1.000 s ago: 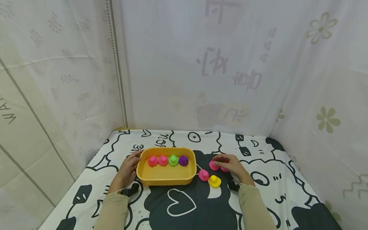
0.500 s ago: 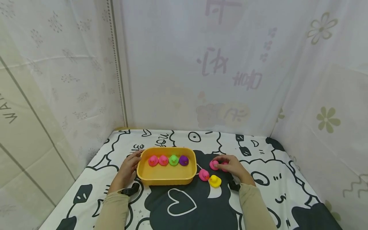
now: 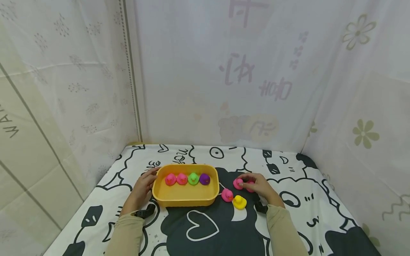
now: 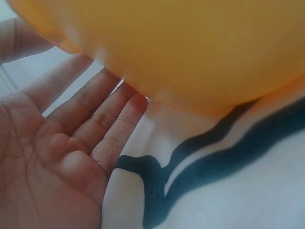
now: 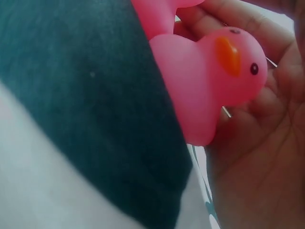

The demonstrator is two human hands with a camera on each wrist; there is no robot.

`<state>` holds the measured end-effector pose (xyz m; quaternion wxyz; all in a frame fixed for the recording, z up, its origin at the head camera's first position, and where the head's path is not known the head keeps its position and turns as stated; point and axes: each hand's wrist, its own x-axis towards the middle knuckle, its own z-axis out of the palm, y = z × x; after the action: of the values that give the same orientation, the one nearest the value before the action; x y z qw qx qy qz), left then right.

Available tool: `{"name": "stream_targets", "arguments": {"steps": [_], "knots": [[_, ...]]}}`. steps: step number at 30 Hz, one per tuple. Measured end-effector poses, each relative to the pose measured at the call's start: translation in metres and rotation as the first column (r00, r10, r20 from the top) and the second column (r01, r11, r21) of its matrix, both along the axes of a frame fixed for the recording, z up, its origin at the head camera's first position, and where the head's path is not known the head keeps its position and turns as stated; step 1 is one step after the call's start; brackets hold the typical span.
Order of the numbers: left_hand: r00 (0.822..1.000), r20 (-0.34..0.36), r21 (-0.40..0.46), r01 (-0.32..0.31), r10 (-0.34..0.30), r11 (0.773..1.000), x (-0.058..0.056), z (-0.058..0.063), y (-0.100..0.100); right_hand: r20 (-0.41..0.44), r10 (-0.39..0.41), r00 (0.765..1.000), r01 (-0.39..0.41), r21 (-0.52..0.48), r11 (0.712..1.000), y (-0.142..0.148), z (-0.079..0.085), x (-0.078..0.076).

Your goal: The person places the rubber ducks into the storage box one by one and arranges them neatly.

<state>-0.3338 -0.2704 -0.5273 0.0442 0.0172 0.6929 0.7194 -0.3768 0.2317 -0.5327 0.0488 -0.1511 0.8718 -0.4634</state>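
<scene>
Your right hand (image 3: 257,185) is curling round a pink duck (image 5: 209,83) — your left hand (image 3: 143,187), fingers straight, is resting against the yellow tub's (image 3: 185,200) left wall.

A tub (image 3: 185,199) sits on the surface (image 3: 320,213), with four toy ducks (image 3: 187,179) in a row along its far wall. The left hand (image 3: 142,187) rests against its left side. Right of the tub lie two ducks (image 3: 233,198); just behind them, the right hand (image 3: 259,185) holds two more (image 3: 238,183).
</scene>
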Motion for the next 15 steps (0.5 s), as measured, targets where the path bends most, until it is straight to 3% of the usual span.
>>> {"name": "stream_targets", "arguments": {"steps": [8, 15], "knots": [[0.999, 0.040, 0.004, -0.012, 0.012, 1.000, -0.0007, 0.0017, 0.0001, -0.010, -0.007, 1.000, 0.006, -0.033, 0.999, 0.0014, -0.0041, -0.0043], [1.000, 0.025, 0.020, -0.004, 0.004, 1.000, -0.0014, 0.0006, 0.0002, -0.028, -0.052, 0.998, 0.050, -0.060, 0.997, 0.0049, -0.0088, -0.0065]]}}
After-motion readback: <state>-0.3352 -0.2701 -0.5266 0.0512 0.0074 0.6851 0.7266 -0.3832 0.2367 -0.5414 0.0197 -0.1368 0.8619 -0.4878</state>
